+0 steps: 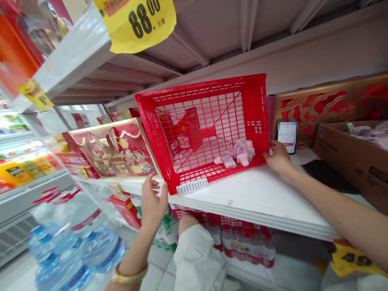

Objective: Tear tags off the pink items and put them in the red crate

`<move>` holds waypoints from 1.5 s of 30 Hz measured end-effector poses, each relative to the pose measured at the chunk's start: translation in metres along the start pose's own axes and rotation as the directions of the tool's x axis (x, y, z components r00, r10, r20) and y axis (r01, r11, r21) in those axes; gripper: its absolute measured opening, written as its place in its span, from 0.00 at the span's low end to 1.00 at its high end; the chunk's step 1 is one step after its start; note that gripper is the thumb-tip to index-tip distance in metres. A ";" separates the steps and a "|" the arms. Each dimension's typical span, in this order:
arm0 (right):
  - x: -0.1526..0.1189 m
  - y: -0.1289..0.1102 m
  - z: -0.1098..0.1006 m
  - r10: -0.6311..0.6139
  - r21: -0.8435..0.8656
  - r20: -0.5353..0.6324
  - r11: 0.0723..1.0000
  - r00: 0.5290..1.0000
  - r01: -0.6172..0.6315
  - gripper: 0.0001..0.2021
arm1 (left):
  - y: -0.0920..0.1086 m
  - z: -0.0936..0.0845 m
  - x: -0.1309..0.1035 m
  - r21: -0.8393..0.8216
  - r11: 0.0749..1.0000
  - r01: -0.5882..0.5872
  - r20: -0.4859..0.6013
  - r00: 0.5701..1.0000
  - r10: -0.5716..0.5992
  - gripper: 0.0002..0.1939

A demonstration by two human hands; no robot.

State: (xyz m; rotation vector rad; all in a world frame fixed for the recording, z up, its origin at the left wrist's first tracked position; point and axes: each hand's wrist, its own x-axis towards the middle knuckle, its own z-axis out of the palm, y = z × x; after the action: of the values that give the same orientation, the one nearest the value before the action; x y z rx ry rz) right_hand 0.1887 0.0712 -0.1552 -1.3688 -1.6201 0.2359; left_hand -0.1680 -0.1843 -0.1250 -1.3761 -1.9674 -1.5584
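Observation:
A red plastic basket [207,132] stands tipped on its side on the white shelf [257,190], its open top facing me. Several small pale-pink plastic pieces [235,154] lie in a heap inside it, towards the right. On the basket's lower front edge is a strip of barcode labels [192,187]. My right hand [278,157] grips the basket's lower right edge, thumb in front and part of the fingers hidden. Beside the lower left corner, my left hand [154,200] is held with fingers apart and slightly bent, holding nothing; I cannot tell whether it touches the basket.
A phone [286,137] leans upright behind my right hand. An open cardboard box [354,157] stands at the right, and a decorated gift box [115,149] at the left. Water bottles [248,244] fill the lower shelf; large jugs [63,254] stand on the floor. An upper shelf [212,32] overhangs.

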 end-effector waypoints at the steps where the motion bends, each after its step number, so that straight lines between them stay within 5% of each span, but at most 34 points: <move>1: -0.003 -0.007 -0.004 -0.038 -0.023 -0.082 0.999 0.996 0.036 0.26 | 0.008 0.002 -0.003 0.028 0.996 -0.086 -0.065 0.994 0.088 0.25; 4: -0.017 -0.028 -0.011 -0.200 -0.031 -0.158 0.980 0.967 0.198 0.20 | 0.042 0.023 -0.010 -0.042 0.963 -0.266 0.057 0.962 0.268 0.18; 7: -0.032 -0.043 -0.010 -0.363 -0.007 -0.033 0.932 0.931 0.362 0.12 | 0.079 0.066 -0.007 -0.152 0.941 -0.303 0.349 0.874 0.338 0.16; 10: -0.046 -0.047 -0.003 -0.484 0.012 0.120 0.874 0.867 0.487 0.10 | 0.108 0.116 0.003 -0.076 0.936 -0.344 0.506 0.795 0.333 0.19; 14: -0.055 -0.047 0.003 -0.508 -0.020 0.249 0.848 0.824 0.529 0.10 | 0.134 0.161 0.007 0.217 0.919 -0.330 0.614 0.778 0.134 0.24; 20: -0.055 -0.051 0.001 -0.478 -0.084 0.358 0.839 0.802 0.537 0.12 | 0.145 0.185 -0.001 0.312 0.897 -0.314 0.604 0.794 0.067 0.22; 25: -0.055 -0.047 0.001 -0.510 -0.062 0.335 0.827 0.792 0.559 0.11 | 0.132 0.175 -0.005 0.055 0.983 -0.174 0.522 0.844 0.120 0.24; 29: -0.057 -0.049 0.001 -0.550 0.052 0.295 0.826 0.781 0.562 0.10 | 0.106 0.133 -0.033 -0.340 0.940 0.031 0.412 0.903 0.119 0.22; 34: -0.070 -0.092 0.003 -0.633 0.267 0.364 0.774 0.683 0.575 0.08 | 0.064 0.071 -0.067 -0.599 0.710 0.370 0.478 0.876 -0.053 0.20; 38: -0.084 -0.141 0.019 -0.643 0.319 0.436 0.765 0.630 0.559 0.08 | 0.043 0.046 -0.074 -0.606 0.638 0.475 0.480 0.858 -0.183 0.18; 41: -0.093 -0.160 0.037 -0.627 0.303 0.455 0.776 0.632 0.553 0.07 | 0.038 0.041 -0.077 -0.608 0.587 0.534 0.507 0.830 -0.231 0.20; 45: -0.101 -0.160 0.053 -0.569 0.286 0.439 0.822 0.696 0.492 0.07 | 0.039 0.040 -0.081 -0.583 0.487 0.650 0.575 0.754 -0.318 0.26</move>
State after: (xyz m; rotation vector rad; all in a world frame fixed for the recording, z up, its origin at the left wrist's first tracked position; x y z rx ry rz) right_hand 0.0341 -0.0478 -0.1290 -0.6848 -2.3241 0.3781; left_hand -0.0828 -0.1909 -0.1739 -1.5508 -2.1542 -2.8644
